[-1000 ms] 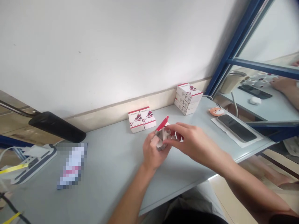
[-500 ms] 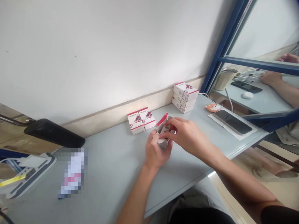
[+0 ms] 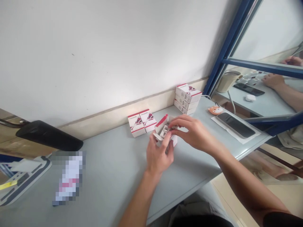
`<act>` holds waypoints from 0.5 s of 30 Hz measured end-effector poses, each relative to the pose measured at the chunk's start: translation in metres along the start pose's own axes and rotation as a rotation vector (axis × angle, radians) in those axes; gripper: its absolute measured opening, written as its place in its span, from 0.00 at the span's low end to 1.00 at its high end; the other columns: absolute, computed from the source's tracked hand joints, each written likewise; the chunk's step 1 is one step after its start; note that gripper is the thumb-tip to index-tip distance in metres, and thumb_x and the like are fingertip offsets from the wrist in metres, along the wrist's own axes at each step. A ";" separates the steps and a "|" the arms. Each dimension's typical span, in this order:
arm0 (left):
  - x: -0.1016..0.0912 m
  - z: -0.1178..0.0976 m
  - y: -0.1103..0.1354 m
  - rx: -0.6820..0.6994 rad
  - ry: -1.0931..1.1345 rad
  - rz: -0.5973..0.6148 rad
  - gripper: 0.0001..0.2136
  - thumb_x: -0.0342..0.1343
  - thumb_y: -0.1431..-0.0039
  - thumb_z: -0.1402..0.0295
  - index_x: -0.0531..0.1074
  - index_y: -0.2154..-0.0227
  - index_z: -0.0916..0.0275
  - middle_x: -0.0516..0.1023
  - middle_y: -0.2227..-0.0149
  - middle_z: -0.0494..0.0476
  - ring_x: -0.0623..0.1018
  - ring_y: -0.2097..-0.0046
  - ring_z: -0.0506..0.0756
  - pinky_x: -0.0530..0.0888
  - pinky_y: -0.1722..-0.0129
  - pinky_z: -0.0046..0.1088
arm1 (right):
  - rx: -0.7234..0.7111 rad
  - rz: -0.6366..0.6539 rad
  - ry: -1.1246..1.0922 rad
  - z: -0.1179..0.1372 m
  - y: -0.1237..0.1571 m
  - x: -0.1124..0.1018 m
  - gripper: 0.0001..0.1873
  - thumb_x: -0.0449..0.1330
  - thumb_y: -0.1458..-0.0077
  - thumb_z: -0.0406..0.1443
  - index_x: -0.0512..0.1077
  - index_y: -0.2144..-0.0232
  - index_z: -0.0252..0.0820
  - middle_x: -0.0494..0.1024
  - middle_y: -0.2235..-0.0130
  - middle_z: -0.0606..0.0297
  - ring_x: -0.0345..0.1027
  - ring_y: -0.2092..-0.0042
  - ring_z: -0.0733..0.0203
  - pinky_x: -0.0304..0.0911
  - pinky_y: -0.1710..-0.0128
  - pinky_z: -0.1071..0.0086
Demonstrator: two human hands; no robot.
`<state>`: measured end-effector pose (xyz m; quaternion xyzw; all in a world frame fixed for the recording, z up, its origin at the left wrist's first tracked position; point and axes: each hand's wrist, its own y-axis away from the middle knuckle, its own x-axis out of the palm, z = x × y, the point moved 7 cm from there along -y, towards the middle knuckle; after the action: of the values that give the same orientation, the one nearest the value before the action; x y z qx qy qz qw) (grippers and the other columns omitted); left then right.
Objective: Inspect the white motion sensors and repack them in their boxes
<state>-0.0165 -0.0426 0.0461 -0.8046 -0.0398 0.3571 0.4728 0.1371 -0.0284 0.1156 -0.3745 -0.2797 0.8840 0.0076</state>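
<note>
A small open carton [image 3: 162, 121], white with a red band on its raised flap, is in my left hand [image 3: 159, 157], just above the table. The left fingers wrap its near side, and the index finger reaches over the opening. Inside show small white pieces [image 3: 165, 130] with dark spots, too small to name. My right hand [image 3: 196, 132] comes from the right, its thumb and fingers pinched at the carton's mouth. Whatever is between those fingertips is hidden. Two closed cartons [image 3: 142, 122] of the same print lie side by side behind my left hand.
Against the wall at the back right stands a stack of cartons [image 3: 188, 98]. Further right are an orange animal-shaped item [image 3: 215, 109] and a phone [image 3: 234, 125] on a white sheet. At left are a black lamp head [image 3: 50, 135], a power strip [image 3: 28, 179] and a blurred packet [image 3: 69, 178].
The carton has tipped so that more of its inside shows. My left index finger has moved over the opening, and my right fingers have shifted slightly along its rim.
</note>
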 end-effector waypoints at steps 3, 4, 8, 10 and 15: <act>-0.003 -0.001 -0.003 -0.038 -0.011 -0.018 0.26 0.61 0.37 0.73 0.66 0.37 0.57 0.71 0.45 0.71 0.78 0.48 0.65 0.79 0.59 0.37 | 0.002 -0.009 -0.050 -0.002 -0.001 -0.005 0.06 0.61 0.32 0.36 0.78 0.56 0.49 0.84 0.57 0.65 0.77 0.56 0.57 0.72 0.53 0.63; -0.003 -0.002 -0.004 -0.047 -0.021 -0.020 0.25 0.61 0.37 0.73 0.67 0.37 0.58 0.70 0.46 0.71 0.79 0.49 0.64 0.79 0.60 0.37 | 0.010 -0.014 -0.065 -0.003 -0.001 -0.006 0.06 0.61 0.32 0.36 0.78 0.56 0.49 0.84 0.56 0.66 0.78 0.56 0.57 0.73 0.54 0.63; -0.005 -0.007 -0.006 -0.029 -0.041 -0.013 0.24 0.62 0.39 0.75 0.69 0.41 0.58 0.70 0.47 0.70 0.79 0.52 0.62 0.79 0.62 0.36 | -0.056 -0.055 -0.057 0.004 0.004 -0.012 0.09 0.60 0.31 0.37 0.77 0.51 0.51 0.84 0.53 0.63 0.79 0.54 0.56 0.75 0.52 0.61; -0.004 -0.008 -0.006 -0.012 -0.029 -0.010 0.24 0.62 0.40 0.76 0.69 0.41 0.58 0.69 0.46 0.70 0.78 0.51 0.63 0.80 0.60 0.36 | -0.111 -0.077 -0.030 0.011 0.008 -0.013 0.13 0.59 0.30 0.35 0.75 0.47 0.52 0.83 0.52 0.62 0.79 0.52 0.56 0.76 0.50 0.60; -0.002 -0.007 -0.005 0.028 -0.022 -0.012 0.28 0.62 0.41 0.76 0.65 0.38 0.55 0.70 0.44 0.70 0.77 0.47 0.64 0.81 0.59 0.38 | -0.168 -0.014 0.047 0.014 0.011 -0.008 0.23 0.54 0.30 0.30 0.70 0.38 0.55 0.79 0.45 0.59 0.78 0.47 0.54 0.76 0.48 0.59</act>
<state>-0.0122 -0.0463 0.0530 -0.7937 -0.0448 0.3634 0.4858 0.1357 -0.0463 0.1228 -0.3927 -0.3554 0.8482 -0.0109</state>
